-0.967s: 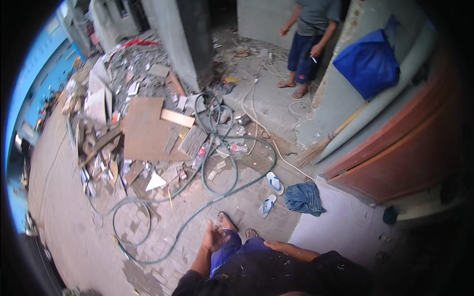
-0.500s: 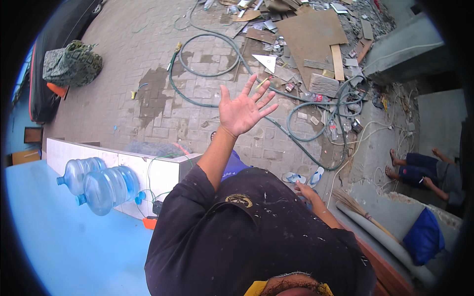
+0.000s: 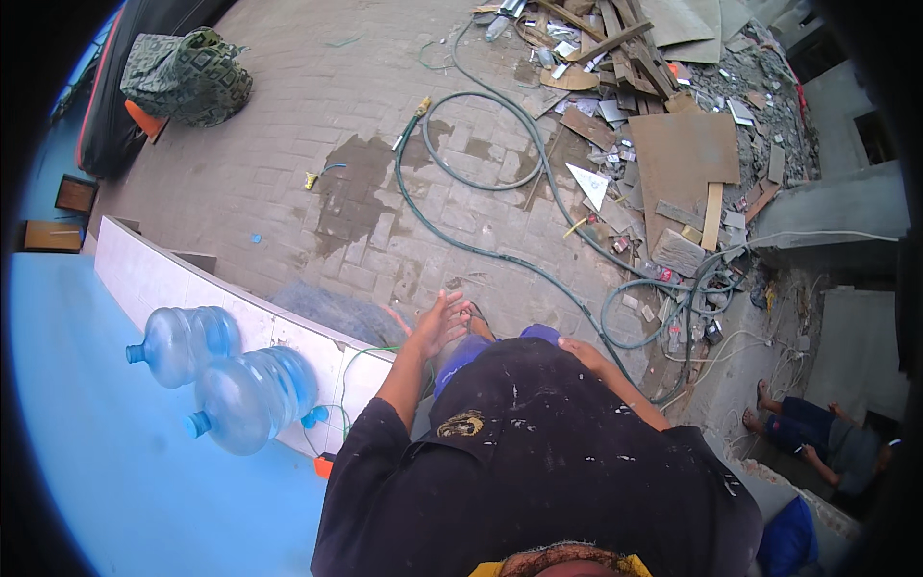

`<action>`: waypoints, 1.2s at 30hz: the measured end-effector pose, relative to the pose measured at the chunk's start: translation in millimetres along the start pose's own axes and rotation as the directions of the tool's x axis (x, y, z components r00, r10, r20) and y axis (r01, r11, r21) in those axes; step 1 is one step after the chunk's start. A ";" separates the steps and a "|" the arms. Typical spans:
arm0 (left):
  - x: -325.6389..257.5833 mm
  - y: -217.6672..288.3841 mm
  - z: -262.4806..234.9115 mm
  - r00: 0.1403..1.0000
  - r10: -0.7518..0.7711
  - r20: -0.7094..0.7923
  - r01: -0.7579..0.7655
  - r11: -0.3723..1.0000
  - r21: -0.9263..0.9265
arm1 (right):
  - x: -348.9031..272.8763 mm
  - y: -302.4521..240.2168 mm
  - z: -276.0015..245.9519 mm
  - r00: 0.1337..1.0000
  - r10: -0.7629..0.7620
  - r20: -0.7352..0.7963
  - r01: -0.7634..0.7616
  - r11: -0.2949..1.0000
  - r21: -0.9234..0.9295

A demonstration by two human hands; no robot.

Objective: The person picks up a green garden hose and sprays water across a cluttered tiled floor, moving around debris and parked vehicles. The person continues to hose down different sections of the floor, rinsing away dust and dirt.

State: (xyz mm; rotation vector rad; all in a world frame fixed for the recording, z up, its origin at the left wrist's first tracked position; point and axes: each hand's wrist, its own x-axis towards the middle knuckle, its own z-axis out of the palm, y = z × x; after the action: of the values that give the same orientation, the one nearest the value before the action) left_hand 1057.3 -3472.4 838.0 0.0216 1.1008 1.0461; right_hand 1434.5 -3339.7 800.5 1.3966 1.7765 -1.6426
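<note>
My left hand [image 3: 441, 325] is low beside my left knee, palm partly turned up and fingers apart, holding nothing. My right hand [image 3: 584, 354] lies along the right side of my lap near the purple-blue cloth [image 3: 540, 334] over my knees; its fingers look stretched out, though part of them is hidden. Nothing shows in it. A dark shirt [image 3: 548, 433] with pale specks covers my body. Beyond my knees, a green hose [image 3: 500, 258] lies in loops on the paving [image 3: 308, 96].
Two blue water jugs [image 3: 255, 399] [image 3: 187, 344] lie by a low white tiled wall [image 3: 183, 288] at left. Debris and boards [image 3: 683, 163] pile up at far right. A camouflage-covered object [image 3: 187, 82] stands far left. Another person [image 3: 817, 438] sits at right.
My left hand has dropped from its raised, spread position to beside my knee. My right hand has settled against my lap. The view has shifted, and the sandals and broom no longer show.
</note>
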 end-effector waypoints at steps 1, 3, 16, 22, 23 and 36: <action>9.0 5.5 -3.3 1.000 -0.019 -0.006 0.019 0.999 0.040 | -0.6 -13.5 -9.2 0.998 0.061 0.025 -0.063 0.995 0.079; 29.7 18.4 -5.3 0.999 -0.035 -0.010 0.036 0.991 0.130 | 3.3 -29.0 -26.0 0.978 0.192 0.079 -0.204 0.962 0.184; 153.2 248.0 -39.7 0.998 0.028 -0.058 0.014 0.782 0.624 | 174.8 -94.6 -67.8 0.919 0.392 0.047 -0.385 0.865 0.322; 217.9 320.0 -153.8 0.847 0.280 -0.453 0.043 0.812 0.582 | 307.9 -199.9 -146.0 0.932 0.348 0.101 -0.363 0.889 0.279; 216.6 316.3 -179.2 0.810 0.311 -0.497 0.059 0.800 0.597 | 335.6 -227.0 -169.3 0.942 0.325 0.081 -0.335 0.899 0.282; 282.0 415.9 -218.9 0.743 0.241 -0.625 0.285 0.732 0.620 | 576.9 -483.2 -338.6 0.977 0.111 -0.180 -0.047 0.944 0.328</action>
State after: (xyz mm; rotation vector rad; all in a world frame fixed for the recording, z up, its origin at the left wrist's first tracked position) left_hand 629.5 -3147.5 729.4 0.2415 2.1355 0.5416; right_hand 896.7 -2721.0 705.8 1.8059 1.5735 -1.8709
